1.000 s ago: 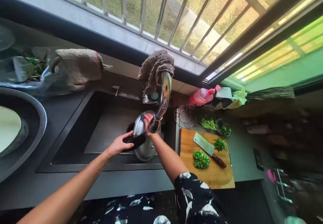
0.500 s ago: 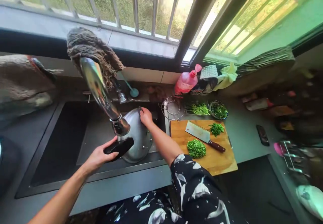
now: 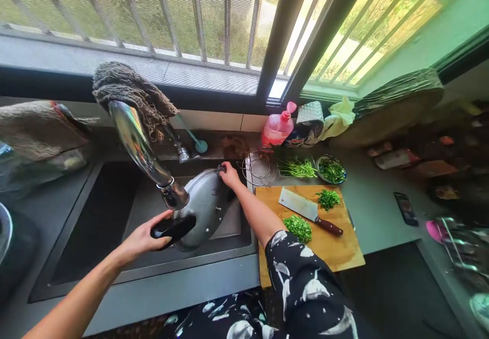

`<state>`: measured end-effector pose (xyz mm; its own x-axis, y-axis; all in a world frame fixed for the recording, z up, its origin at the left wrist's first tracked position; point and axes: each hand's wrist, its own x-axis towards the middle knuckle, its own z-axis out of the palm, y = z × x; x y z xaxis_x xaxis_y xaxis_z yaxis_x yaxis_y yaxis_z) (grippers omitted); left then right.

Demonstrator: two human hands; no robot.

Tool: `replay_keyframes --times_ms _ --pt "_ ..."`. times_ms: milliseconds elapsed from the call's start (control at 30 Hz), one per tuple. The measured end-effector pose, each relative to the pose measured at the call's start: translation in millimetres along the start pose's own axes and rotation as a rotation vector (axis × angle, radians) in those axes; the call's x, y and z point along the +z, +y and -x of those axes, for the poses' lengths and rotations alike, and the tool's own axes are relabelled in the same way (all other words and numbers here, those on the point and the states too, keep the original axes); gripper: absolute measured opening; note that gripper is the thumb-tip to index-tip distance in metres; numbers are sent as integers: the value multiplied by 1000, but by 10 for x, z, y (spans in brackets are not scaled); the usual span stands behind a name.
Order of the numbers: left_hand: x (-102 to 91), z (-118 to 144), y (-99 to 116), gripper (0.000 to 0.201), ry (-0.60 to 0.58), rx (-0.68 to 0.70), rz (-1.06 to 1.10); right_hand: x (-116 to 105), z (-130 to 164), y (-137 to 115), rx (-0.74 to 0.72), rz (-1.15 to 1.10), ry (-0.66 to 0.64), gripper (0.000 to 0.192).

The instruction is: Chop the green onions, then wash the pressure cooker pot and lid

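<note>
My left hand grips the black handle of a round grey metal lid, thumb on the near side. Small studs show on its face, like those of a pressure cooker lid. It is tilted on edge over the dark sink, beneath the faucet. At the lid's upper right rim, my right hand pinches a small dark scouring pad against the metal. The faucet head hides part of the lid's left side, and no running water shows.
Right of the sink, a wooden cutting board bears a cleaver and chopped greens. Behind it are a wire rack, a bowl of greens and a pink soap bottle. A grey rag drapes over the faucet.
The lid has turned, showing more of its studded face. My right hand has shifted slightly right along the rim, and the scouring pad now shows. The view has shifted a little.
</note>
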<state>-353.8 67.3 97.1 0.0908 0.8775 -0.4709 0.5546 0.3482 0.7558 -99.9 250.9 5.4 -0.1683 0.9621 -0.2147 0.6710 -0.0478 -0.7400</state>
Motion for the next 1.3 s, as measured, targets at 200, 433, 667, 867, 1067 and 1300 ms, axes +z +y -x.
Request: replay_keyframes --times_ms 200,433,667,867,1067,1300 --pt "104 -22 -94 86 -125 108 -56 156 300 14 -412 100 -48 55" --pt "91 -58 -116 81 -83 176 -153 -205 104 26 -491 263 -232 29" --pt "-93 -186 155 56 -169 128 -77 -254 -4 -187 -380 351 -86 35" --pt "-178 -295 242 41 -221 77 -24 139 475 -564 -603 286 -22 33" --pt "-180 -264 257 42 -293 2 23 -82 305 -409 -325 372 -69 35" --pt "-156 -210 269 42 -340 -38 18 -27 339 -427 -446 314 -89 37"
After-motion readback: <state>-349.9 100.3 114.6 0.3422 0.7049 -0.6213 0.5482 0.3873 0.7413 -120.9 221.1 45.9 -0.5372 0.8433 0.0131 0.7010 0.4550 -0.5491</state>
